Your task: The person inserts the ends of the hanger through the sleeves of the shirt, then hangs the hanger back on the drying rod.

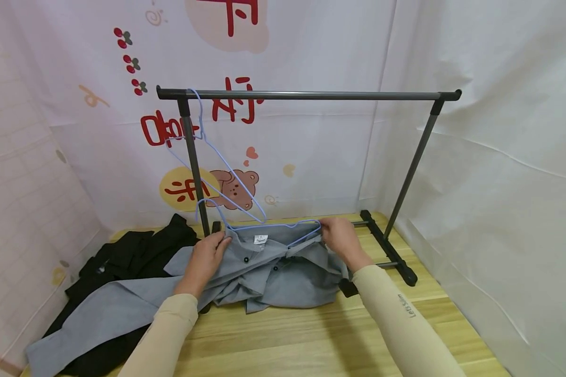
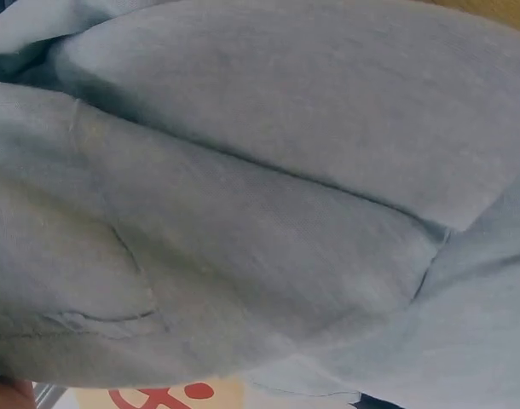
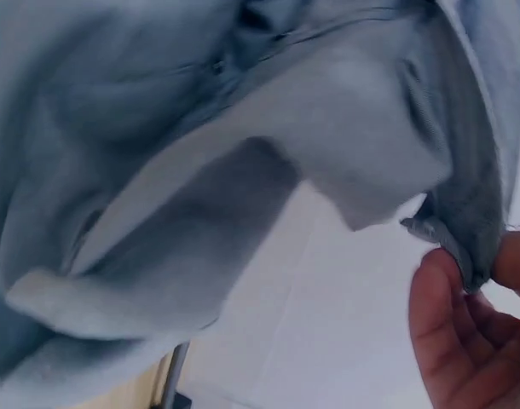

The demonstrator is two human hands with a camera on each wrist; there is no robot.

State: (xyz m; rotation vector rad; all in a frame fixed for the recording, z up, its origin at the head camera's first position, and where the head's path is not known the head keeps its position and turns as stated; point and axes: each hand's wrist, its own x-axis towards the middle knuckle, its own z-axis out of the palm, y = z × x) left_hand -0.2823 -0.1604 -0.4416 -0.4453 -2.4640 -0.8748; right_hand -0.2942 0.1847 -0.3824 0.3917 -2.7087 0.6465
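A grey garment with dark buttons and a white label is stretched between both hands, one long part trailing to the left. My left hand grips its upper left edge; in the left wrist view the grey cloth nearly fills the picture. My right hand pinches the upper right corner, and the right wrist view shows the thumb and fingers closed on the folded edge. A light blue hanger runs along the top edge, its hook at the left and its right end beside my right fingers.
A second blue hanger hangs from the left of a dark metal rack's rail. Black clothing lies heaped at the left, partly under the grey cloth. The rack's right foot stands on the wooden table.
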